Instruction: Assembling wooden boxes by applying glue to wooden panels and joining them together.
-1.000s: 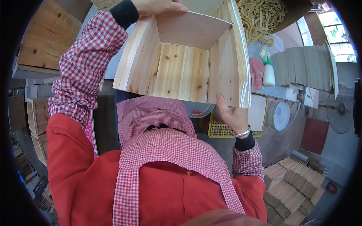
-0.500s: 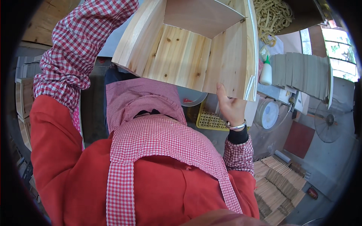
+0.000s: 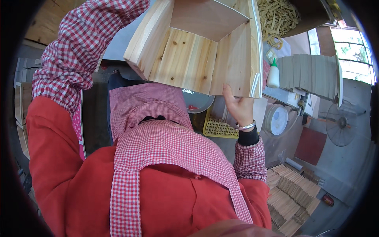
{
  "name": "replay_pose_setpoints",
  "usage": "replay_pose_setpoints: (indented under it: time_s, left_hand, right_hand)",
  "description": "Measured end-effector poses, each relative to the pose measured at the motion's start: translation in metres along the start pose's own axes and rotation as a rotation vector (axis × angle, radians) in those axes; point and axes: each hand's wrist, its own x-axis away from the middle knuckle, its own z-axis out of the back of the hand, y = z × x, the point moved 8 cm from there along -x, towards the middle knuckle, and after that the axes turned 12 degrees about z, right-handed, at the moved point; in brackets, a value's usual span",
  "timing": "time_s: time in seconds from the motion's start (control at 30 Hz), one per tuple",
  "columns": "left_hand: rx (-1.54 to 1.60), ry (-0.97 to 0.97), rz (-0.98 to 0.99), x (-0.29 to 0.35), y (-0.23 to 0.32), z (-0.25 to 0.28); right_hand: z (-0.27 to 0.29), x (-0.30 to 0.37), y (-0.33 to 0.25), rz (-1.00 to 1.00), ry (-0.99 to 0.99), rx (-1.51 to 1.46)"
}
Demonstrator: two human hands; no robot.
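A pale wooden box (image 3: 188, 59) with its open side toward me is held up at the top of the view. Its walls are light, knotty boards, and a smoother panel closes the far end. My right hand (image 3: 241, 108) grips the near right edge, thumb on the inner face and fingers hidden behind the board. A silver bangle circles that wrist. My left arm, in a red checked sleeve (image 3: 75, 51), reaches up to the box's far left side; its hand is out of sight.
A white glue bottle (image 3: 273, 76) with a green tip stands right of the box, beside a row of grey boards (image 3: 308, 75). Beyond lies a box of pale curled strips (image 3: 278, 19). A yellow crate (image 3: 209, 128), round tub (image 3: 276, 120), fan (image 3: 342, 123) and stacked wooden slats (image 3: 292, 197) are lower right.
The box has tilted slightly, and its near left corner has shifted right and its right edge a little up. My right hand moves up with it, keeping its grip.
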Motion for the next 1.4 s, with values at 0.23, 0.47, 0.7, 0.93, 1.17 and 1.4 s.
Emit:
replay_pose_setpoints:
  time_s: [0.23, 0.47, 0.7, 0.93, 1.17, 1.4]
  left_hand:
    - [1.059, 0.229, 0.121, 0.042, -0.084, -0.001]
    - [1.617, 0.01, 0.433, 0.04, -0.202, -0.199]
    - [1.337, 0.02, 0.509, 0.058, -0.152, -0.175]
    - [1.4, 0.048, 0.724, 0.089, -0.106, -0.132]
    - [0.277, 1.32, 0.932, 0.333, -0.142, -0.044]
    - [2.434, 0.92, 0.947, 0.358, -0.22, -0.137]
  right_hand:
    - [0.024, 0.002, 0.009, -0.099, -0.336, -0.157]
    - [0.011, -0.044, 0.069, -0.022, 0.159, -0.127]
    - [0.0, -0.039, 0.078, -0.081, 0.213, -0.084]
    - [0.007, -0.052, 0.094, -0.001, 0.252, -0.053]
    - [0.068, 0.018, 0.113, -0.009, 0.412, 0.063]
    - [0.121, 0.03, 0.046, -0.017, 0.695, -0.089]
